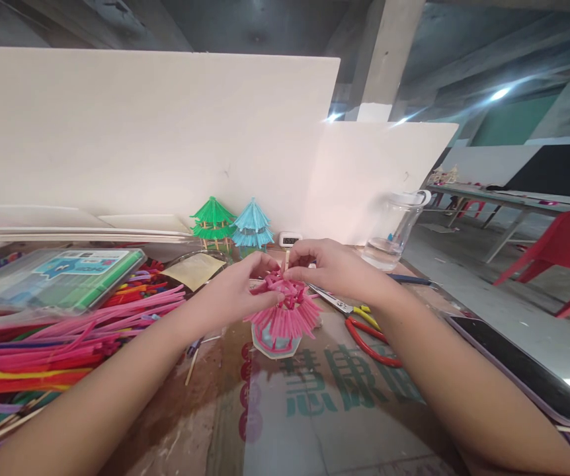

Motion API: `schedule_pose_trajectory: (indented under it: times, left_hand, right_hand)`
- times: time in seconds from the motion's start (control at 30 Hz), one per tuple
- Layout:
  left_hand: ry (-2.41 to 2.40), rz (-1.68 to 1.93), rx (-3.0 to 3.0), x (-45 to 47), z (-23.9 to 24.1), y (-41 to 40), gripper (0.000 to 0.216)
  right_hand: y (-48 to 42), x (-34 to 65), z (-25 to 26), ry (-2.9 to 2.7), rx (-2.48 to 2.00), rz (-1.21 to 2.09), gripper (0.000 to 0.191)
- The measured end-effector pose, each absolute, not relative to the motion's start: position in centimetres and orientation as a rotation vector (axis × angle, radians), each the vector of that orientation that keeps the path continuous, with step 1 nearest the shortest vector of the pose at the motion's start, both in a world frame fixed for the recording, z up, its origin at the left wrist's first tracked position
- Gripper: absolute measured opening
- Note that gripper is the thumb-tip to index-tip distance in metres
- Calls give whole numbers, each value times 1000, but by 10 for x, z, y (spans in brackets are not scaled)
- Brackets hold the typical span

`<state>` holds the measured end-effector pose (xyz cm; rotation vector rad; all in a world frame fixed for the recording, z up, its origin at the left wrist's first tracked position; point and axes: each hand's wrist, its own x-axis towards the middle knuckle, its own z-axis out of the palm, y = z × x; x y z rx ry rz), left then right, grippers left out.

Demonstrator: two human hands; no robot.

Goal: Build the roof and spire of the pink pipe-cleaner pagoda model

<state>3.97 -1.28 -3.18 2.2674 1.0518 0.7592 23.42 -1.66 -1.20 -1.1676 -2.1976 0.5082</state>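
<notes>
A small pink pavilion model (302,318) made of pipe cleaners stands on a pale octagonal base (276,352) in the middle of the table. Its lower roof skirt flares outward, and a ring of pink pieces sits on top. My left hand (250,284) grips the upper pink part from the left, thumb at the front. From the right, my right hand (315,264) pinches a short light wooden stick (286,259) upright at the model's top. Red-handled scissors (364,344) lie just right of the model, beside a tool with yellow handles (366,316).
Pipe cleaners in many colours (67,337) and a clear plastic case (57,277) fill the left side. Behind stand a green model (213,221), a blue model (252,225), a small clock (290,239) and a water bottle (394,228). A phone (523,370) lies at right.
</notes>
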Motion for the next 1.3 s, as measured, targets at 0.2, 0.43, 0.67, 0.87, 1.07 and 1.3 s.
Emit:
schedule_pose_trajectory:
  times: [0.2, 0.43, 0.67, 0.87, 1.07, 1.3]
  left_hand:
    - [1073, 763, 2278, 40, -30, -14, 33]
    - [1133, 726, 2248, 42, -25, -18, 39]
    - [1131, 702, 2260, 41, -25, -17, 42]
    - [1155, 677, 2254, 41, -26, -15, 56]
    - [1187, 660, 2272, 43, -28, -13, 52]
    - [1218, 651, 2275, 43, -27, -14, 55]
  right_hand:
    - [-17, 239, -10, -2188, -1127, 550, 13]
    - [-21, 257, 1, -2037, -1088, 483, 24]
    - [-21, 262, 4, -1986, -1127, 335, 23]
    - [-23, 258, 4, -2004, -1132, 314, 22]
    - [-25, 257, 4, -2004, -1103, 327, 20]
    - [-28, 256, 5, -2011, -1098, 352, 19]
